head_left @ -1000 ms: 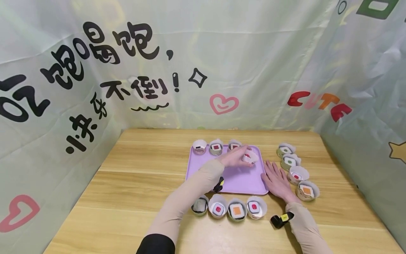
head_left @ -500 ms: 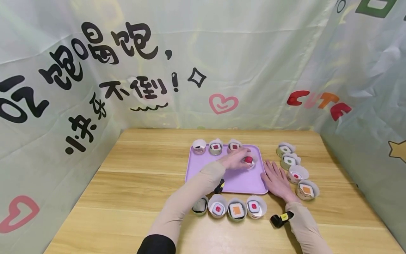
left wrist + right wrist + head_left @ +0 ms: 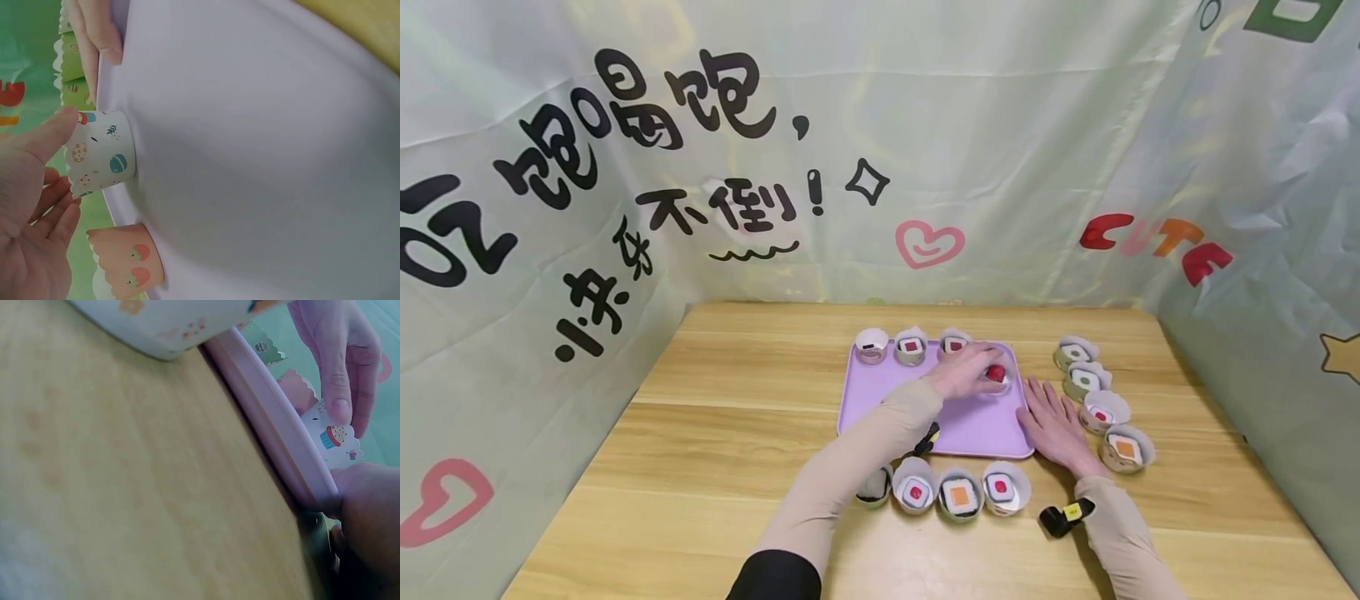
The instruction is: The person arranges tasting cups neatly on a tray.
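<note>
My left hand point(image 3: 964, 372) pinches the rim of a white paper baking cup point(image 3: 103, 150) printed with small sweets, thumb on the near side. A red piece point(image 3: 996, 373) shows inside this cup. It stands at the back right of the purple tray point(image 3: 977, 429), beside a pink cup with strawberries point(image 3: 128, 259). My right hand point(image 3: 1055, 423) lies with straight fingers at the tray's right edge, palm down. In the right wrist view, the left thumb presses on the cup's scalloped rim.
Three more filled cups, among them a green one point(image 3: 910, 350), line the tray's back. A row including an orange-topped cup point(image 3: 960, 496) stands before the tray. Several cups, one also orange-topped point(image 3: 1125, 452), run along the right. A printed curtain point(image 3: 1000, 150) surrounds the wooden table point(image 3: 730, 400).
The left hand, with the white cup, has come down from a tilted hold toward the tray and then shifted slightly right. The right hand has stayed in place.
</note>
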The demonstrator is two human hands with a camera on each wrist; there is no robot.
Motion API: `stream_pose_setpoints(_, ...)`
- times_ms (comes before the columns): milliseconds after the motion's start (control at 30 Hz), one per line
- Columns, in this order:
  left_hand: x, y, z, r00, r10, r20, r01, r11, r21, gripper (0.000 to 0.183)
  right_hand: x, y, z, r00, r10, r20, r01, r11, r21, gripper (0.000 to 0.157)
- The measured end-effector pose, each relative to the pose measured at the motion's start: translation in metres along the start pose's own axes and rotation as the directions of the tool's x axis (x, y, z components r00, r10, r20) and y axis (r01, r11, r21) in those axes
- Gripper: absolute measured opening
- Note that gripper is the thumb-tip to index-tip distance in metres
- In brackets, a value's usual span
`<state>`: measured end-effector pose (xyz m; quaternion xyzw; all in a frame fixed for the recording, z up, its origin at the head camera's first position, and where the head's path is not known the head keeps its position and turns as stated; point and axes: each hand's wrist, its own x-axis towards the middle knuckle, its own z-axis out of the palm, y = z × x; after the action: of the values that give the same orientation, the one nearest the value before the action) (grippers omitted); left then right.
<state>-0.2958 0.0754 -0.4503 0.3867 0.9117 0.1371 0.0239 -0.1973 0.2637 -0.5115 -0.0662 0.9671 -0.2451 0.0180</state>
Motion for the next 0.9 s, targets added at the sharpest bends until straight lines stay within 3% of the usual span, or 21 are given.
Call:
stream_pose_setpoints(133,0.006,0.000,0.000,0.995,0.098,-0.028,-0.099,0.994,-0.043,0.035,-0.001,0.002,0.000,1.000,0.002,0.000,-0.002,1.000,-0.001,0.061)
stream_pose_setpoints(233,0.009,0.000,0.000,0.993,0.111,-0.044,-0.113,0.993,-0.039,0.030,-0.001,0.002,-0.001,1.000,0.004,0.001,-0.004,1.000,0.001,0.061)
stream_pose_setpoints(400,0.012,0.002,-0.001,0.997,-0.027,-0.072,0.025,0.999,-0.029,0.051,0.000,0.002,0.000,1.000,0.005,0.002,-0.005,1.000,0.003,0.062)
stream_pose_setpoints(533,0.014,0.002,-0.002,0.985,-0.148,-0.084,0.145,0.989,-0.039,0.068,0.001,0.003,0.000,1.000,0.002,-0.002,-0.002,1.000,0.000,0.062)
stream_pose_setpoints(900,0.022,0.000,0.000,0.963,-0.244,-0.112,0.246,0.969,-0.004,0.060,0.001,0.001,0.001,1.000,0.007,0.007,-0.007,1.000,0.007,0.062)
